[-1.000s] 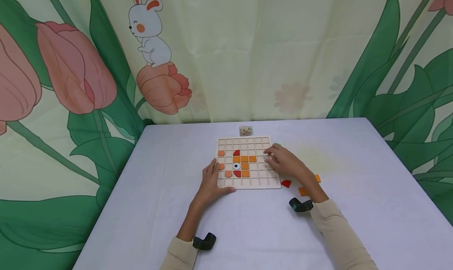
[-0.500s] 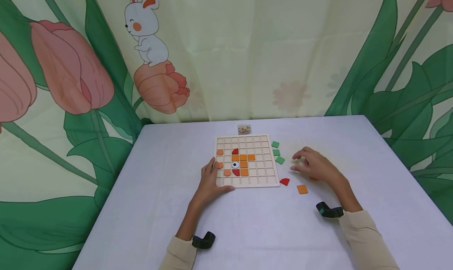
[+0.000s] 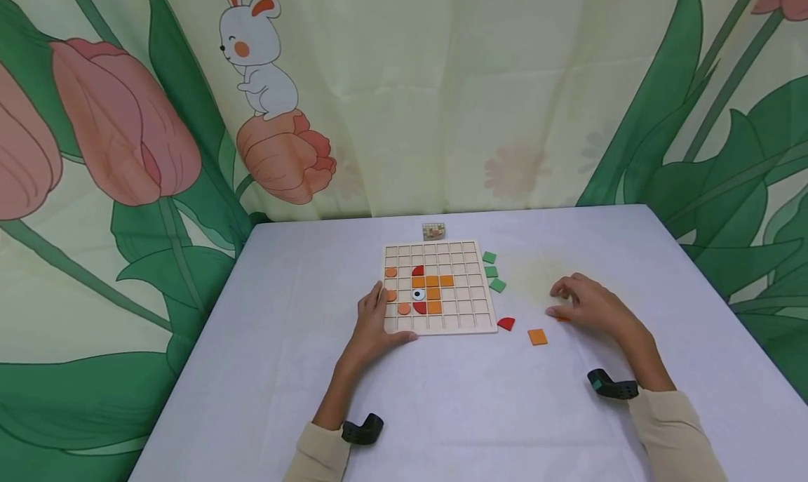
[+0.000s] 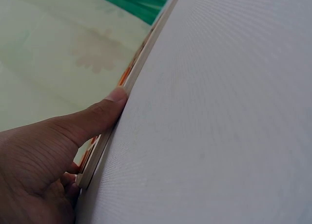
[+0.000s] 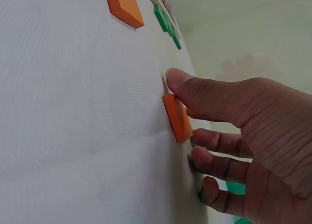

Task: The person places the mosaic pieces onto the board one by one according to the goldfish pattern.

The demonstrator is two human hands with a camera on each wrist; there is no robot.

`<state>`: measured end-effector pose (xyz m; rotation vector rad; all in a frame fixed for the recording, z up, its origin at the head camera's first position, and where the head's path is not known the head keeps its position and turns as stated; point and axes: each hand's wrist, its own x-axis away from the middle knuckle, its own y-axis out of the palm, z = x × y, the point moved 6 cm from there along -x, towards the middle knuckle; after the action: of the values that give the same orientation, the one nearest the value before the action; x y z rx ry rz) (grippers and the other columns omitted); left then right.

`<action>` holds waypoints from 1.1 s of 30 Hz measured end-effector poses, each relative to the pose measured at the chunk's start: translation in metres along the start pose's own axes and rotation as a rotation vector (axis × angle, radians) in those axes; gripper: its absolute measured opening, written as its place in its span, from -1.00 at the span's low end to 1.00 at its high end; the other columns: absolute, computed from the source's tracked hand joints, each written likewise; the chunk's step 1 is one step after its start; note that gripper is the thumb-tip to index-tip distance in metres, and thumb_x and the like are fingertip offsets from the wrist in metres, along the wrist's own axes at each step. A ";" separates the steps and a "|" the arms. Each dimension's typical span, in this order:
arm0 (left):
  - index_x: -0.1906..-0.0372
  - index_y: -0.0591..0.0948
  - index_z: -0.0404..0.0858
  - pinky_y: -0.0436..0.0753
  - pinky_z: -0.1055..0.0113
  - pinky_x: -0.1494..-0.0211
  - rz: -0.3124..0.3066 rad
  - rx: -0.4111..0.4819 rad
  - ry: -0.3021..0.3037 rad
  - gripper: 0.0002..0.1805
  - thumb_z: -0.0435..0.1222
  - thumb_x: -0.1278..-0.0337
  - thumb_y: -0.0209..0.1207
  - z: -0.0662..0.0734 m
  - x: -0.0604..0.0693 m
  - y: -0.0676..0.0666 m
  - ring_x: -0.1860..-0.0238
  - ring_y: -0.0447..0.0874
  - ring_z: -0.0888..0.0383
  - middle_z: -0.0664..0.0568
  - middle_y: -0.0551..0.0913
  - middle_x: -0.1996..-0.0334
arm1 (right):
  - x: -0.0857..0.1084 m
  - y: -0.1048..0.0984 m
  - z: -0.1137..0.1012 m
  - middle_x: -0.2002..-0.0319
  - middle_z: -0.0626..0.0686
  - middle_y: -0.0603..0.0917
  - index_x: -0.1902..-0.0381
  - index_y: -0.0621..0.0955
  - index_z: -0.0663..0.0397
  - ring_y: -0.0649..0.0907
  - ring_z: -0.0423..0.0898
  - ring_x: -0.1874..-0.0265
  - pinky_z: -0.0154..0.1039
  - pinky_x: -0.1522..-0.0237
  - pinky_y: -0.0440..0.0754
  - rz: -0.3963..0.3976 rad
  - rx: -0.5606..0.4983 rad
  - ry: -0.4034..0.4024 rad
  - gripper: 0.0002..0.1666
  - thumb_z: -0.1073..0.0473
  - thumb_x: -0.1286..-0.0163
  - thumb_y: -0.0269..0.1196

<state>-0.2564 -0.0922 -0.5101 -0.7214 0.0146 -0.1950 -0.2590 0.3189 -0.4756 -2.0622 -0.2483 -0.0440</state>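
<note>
A person's left hand (image 3: 372,329) grips a corner of a grid board (image 3: 456,297) while the right hand (image 3: 595,306), thumb and fingers apart, hovers at an orange tile (image 5: 175,118).

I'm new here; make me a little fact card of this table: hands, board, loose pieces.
Left hand: grips the grid board at its near-left corner
Right hand: at an orange tile; whether it grips it is unclear
On board: five orange squares, two red pieces, three peach discs, an eye piece
Right of board: three green tiles, a red wedge, another orange tile
Behind board: a small patterned item
</note>
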 end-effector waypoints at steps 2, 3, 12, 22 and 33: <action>-0.72 0.06 -0.30 0.38 -0.19 -0.61 0.000 0.002 0.003 0.34 -0.02 0.04 0.64 0.000 -0.001 0.000 -0.68 -0.06 -0.26 -0.19 -0.08 -0.75 | 0.001 -0.001 0.000 0.09 0.22 0.64 -0.04 0.68 0.23 0.57 0.04 0.19 -0.17 0.21 0.62 -0.007 -0.013 -0.011 -0.46 -0.07 -0.33 0.51; -0.72 0.05 -0.29 0.38 -0.19 -0.60 0.000 0.002 0.004 0.34 -0.02 0.04 0.63 0.000 -0.001 0.000 -0.68 -0.06 -0.26 -0.19 -0.08 -0.75 | 0.002 -0.001 0.000 0.11 0.20 0.64 -0.03 0.68 0.24 0.56 0.01 0.21 -0.21 0.24 0.59 -0.010 -0.020 -0.019 -0.47 -0.05 -0.33 0.52; -0.73 0.04 -0.27 0.40 -0.18 -0.59 -0.002 -0.020 -0.003 0.35 0.00 0.04 0.63 -0.002 -0.001 0.000 -0.68 -0.06 -0.25 -0.19 -0.09 -0.75 | 0.004 -0.003 -0.009 0.19 0.14 0.65 0.02 0.67 0.33 0.58 0.04 0.16 -0.39 0.17 0.60 0.033 -0.063 -0.140 -0.69 0.32 -0.33 0.48; -0.73 0.06 -0.25 0.40 -0.18 -0.59 -0.008 -0.011 -0.009 0.34 -0.01 0.06 0.64 -0.003 -0.001 0.001 -0.67 -0.04 -0.25 -0.19 -0.07 -0.75 | 0.000 0.001 -0.008 0.12 0.24 0.64 -0.01 0.68 0.38 0.59 0.10 0.14 -0.10 0.07 0.70 0.032 -0.025 -0.084 -0.61 0.23 -0.34 0.49; -0.73 0.07 -0.26 0.41 -0.17 -0.59 -0.003 -0.006 -0.005 0.33 -0.01 0.05 0.63 -0.001 -0.001 0.000 -0.68 -0.05 -0.23 -0.17 -0.07 -0.75 | -0.012 0.006 -0.025 0.14 0.21 0.68 0.04 0.70 0.35 0.62 0.10 0.13 0.20 -0.14 0.72 0.031 0.019 -0.142 -0.66 0.21 -0.36 0.49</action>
<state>-0.2571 -0.0929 -0.5110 -0.7280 0.0088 -0.1963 -0.2680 0.2917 -0.4706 -2.0520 -0.3026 0.1243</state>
